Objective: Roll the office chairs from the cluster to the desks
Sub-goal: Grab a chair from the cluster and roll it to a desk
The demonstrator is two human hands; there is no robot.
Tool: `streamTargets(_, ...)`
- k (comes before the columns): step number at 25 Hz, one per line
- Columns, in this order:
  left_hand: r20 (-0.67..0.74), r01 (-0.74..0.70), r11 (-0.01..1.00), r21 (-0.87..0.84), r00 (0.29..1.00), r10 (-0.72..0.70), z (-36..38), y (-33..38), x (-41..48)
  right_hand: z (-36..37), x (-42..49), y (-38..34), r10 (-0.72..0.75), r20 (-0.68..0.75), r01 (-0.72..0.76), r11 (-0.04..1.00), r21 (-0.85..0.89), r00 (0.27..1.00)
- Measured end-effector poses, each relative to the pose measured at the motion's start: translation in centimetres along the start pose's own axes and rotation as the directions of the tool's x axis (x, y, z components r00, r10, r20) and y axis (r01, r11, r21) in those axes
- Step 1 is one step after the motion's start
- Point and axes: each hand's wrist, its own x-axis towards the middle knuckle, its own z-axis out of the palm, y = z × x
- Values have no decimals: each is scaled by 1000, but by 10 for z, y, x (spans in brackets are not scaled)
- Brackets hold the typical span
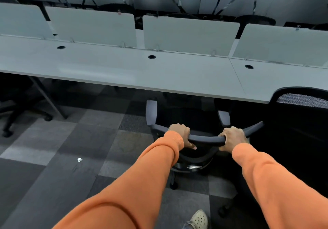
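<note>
Gripped from behind is the curved top rail of the office chair [204, 138]. The left hand [179, 134] is curled over the rail near its left end, and the right hand [233, 139] is clenched round it further right. Orange sleeves [134, 184] are worn on both arms, and a pale shoe [198, 219] is seen at the near edge on the grey carpet tiles [53, 140]. The rail's long axis is laid left to right, parallel to the desk edge. The chair is pointed away, its grey armrests [151, 112] reaching up to the near edge of the long desk [124, 68]. A mesh-backed second chair [301, 102] is parked close on the right. Frosted dividers [190, 33] are stood along the desk's far side.
</note>
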Motion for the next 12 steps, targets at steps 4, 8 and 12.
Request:
streamTargets(4,-3,34,999,40,999,-34,8,-21,-41,-5,-22,-37,-70,-16,70,997,-26,997)
streamTargets(8,-11,162,986,42,987,-162,27,-31,-96,-7,-48,-68,-258,25,258,966,6,966)
streamTargets(12,-15,314,950,-1,949,-314,43,-26,-151,-7,-73,-95,-429,22,428,903,30,903)
